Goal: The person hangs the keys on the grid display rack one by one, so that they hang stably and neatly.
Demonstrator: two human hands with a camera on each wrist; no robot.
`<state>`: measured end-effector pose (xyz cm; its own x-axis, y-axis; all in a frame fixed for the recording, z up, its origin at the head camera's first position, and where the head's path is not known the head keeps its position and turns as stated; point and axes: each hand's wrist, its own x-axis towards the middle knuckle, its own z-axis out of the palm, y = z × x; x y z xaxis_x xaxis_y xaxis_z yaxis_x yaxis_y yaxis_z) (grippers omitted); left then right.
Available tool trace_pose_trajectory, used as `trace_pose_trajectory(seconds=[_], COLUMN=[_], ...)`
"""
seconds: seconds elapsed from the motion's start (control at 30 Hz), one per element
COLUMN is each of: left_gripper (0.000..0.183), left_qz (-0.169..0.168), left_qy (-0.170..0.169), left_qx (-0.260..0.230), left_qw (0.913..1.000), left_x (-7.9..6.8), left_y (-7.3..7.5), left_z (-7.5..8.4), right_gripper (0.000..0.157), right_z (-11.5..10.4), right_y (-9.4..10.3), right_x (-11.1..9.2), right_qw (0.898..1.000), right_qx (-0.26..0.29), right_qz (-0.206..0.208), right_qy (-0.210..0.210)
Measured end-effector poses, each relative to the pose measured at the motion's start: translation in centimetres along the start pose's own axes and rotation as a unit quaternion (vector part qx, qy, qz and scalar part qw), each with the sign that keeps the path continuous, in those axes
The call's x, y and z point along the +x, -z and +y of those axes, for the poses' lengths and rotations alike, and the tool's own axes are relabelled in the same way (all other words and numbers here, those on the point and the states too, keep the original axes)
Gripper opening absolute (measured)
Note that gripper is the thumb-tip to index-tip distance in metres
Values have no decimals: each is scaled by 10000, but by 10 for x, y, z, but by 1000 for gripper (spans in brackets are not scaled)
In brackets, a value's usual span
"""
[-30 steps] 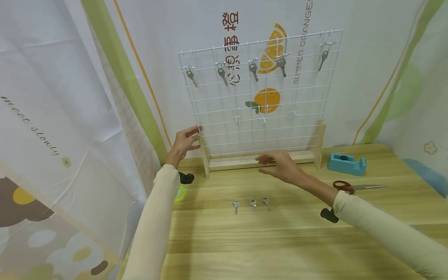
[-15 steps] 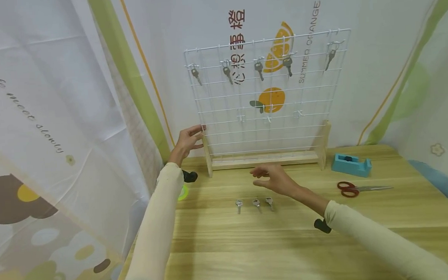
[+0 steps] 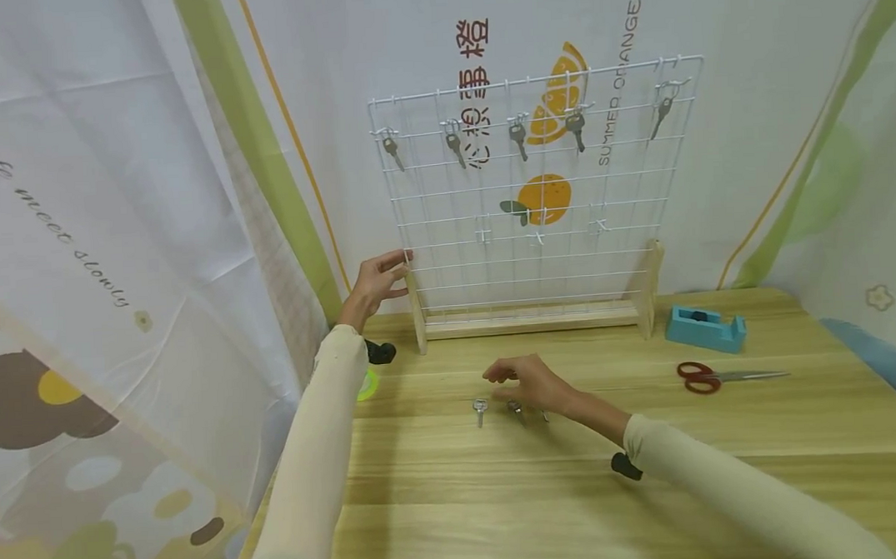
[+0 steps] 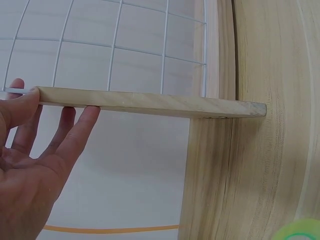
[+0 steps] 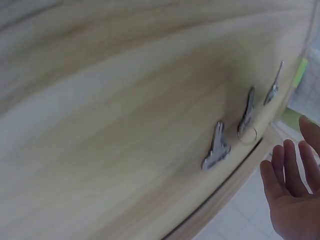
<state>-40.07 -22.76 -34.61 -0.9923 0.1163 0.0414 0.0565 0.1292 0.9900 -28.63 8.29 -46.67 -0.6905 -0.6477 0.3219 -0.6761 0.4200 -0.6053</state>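
My left hand (image 3: 379, 281) grips the upper end of the rack's left wooden post (image 4: 150, 101). Its thumb lies on one face, with fingertips against the other. Above the table hovers my right hand (image 3: 539, 386), fingers relaxed and holding nothing, over a short row of three loose keys. The left key (image 3: 480, 411) lies in plain sight; the middle key (image 3: 516, 409) is partly covered by the hand, and the right key (image 3: 545, 416) is mostly hidden. In the right wrist view, a thin ring (image 5: 247, 135) is attached to the middle one.
Several keys hang along the upper part of the white wire grid (image 3: 601, 173); lower hooks (image 3: 538, 238) hold none. Red-handled scissors (image 3: 698, 378) and a blue tape dispenser (image 3: 705, 328) sit at right. A yellow-green tape roll (image 3: 367, 385) is by the left sleeve.
My right hand has come down and to the left, from in front of the rack's base to over the keys, covering part of them. My left hand keeps its grip on the post.
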Motion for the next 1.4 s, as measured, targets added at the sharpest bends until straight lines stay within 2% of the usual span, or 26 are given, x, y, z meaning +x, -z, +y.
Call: trace_pose_trajectory(seconds=[0.3,0.4,0.53,0.93,1.1,1.4], left_gripper=[41,41,41,42,43,42], left_qz=[29,17,27,-18,-10,32], left_qy=[34,53,81,50,75,37], left_qx=[35,41,41,51,33,-42], left_qw=[10000,10000,10000,10000,10000,10000], left_x=[0,0,-1,-1,-2,-3], left_y=[1,0,-1,0,0,-1], left_z=[0,0,-1,0,-1,0], right_gripper=[21,16,11,4,4,6], right_z=[-3,-2,-1,-2,-3,-5], right_y=[-16,-21,-26,-29,-29,-29], right_x=[10,12,13,16,15,15], right_qw=[9984,9977,9967,9942,9949,9971], right_qx=[-27,24,-208,-749,-643,-225], right_qz=[-446,-596,-778,-759,-766,-701], right_qy=[-346,-327,-140,129,111,-205])
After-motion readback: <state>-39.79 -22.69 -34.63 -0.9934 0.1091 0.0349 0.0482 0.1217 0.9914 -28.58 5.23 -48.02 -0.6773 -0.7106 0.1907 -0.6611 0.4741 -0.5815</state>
